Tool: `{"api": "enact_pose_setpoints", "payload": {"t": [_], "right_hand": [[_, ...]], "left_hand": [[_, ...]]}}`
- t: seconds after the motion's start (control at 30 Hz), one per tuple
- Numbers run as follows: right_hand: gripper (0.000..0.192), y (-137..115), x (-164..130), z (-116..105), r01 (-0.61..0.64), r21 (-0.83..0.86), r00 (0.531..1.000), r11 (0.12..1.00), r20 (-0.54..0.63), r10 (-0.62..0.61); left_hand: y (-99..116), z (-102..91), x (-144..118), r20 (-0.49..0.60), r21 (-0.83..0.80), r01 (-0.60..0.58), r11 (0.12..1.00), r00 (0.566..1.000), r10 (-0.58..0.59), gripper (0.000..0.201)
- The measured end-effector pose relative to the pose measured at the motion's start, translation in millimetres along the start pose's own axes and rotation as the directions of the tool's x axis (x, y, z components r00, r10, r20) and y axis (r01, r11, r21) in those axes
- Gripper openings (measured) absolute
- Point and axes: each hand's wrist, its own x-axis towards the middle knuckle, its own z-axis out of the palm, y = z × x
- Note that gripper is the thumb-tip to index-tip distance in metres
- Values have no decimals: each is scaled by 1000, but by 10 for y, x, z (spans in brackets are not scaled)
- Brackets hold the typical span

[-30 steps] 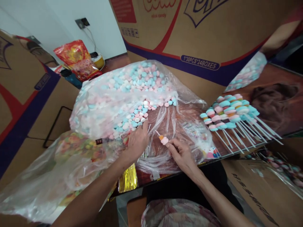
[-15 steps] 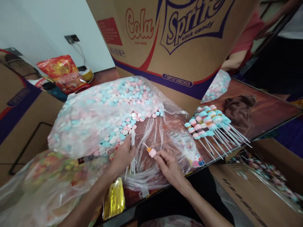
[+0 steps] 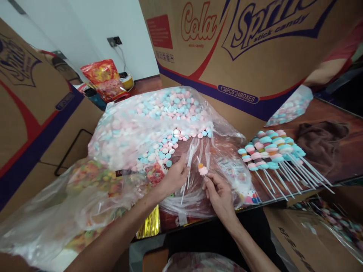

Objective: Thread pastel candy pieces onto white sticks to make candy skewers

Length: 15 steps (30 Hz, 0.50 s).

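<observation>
My left hand (image 3: 176, 176) is closed around a small bundle of thin white sticks (image 3: 190, 158), which stand nearly upright and lean a little right. Just right of it, my right hand (image 3: 220, 192) pinches a candy skewer (image 3: 202, 170) by its lower end. On this skewer sit pink marshmallow candy and an orange piece above it, with the bare stick tip pointing up. Behind both hands spreads a big clear bag of pink, blue and white marshmallows (image 3: 167, 109), its mouth towards me. A pile of finished-looking marshmallow skewers (image 3: 272, 149) lies to the right.
Bags of fruit-coloured gummies (image 3: 93, 181) lie at left, with gold twist ties (image 3: 150, 224) at the front edge. A large carton (image 3: 198, 64) stands behind; another carton (image 3: 19, 113) is at left. A brown cloth (image 3: 323, 139) lies right. A person's arm (image 3: 326, 71) shows behind the carton.
The view has swung left, so everything sits further right in it. My left hand with the sticks has come closer to the skewer, which now points more upright.
</observation>
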Motion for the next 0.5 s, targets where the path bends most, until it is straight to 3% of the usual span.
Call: {"api": "enact_pose_setpoints", "payload": {"t": [0.1, 0.17, 0.23, 0.37, 0.5], "right_hand": [[30, 7, 8, -2, -12, 21, 1000, 1000, -11, 12], [32, 13, 8, -11, -19, 26, 1000, 999, -10, 19], [32, 19, -3, -26, -14, 9, 1000, 1000, -9, 14], [32, 18, -33, -62, 10, -57, 1000, 998, -12, -11], [33, -2, -28, -87, 10, -97, 999, 995, 32, -7]], "left_hand": [[68, -228, -181, 35, 55, -2, 998, 999, 0, 22], [119, -428, -329, -85, 109, 40, 993, 996, -31, 26], [166, -640, -520, -283, 153, 72, 986, 959, -26, 31], [236, -1028, -1017, -620, 356, 133, 925, 774, 128, 26], [216, -1412, -1512, -800, 438, 420, 795, 586, 131, 30]]}}
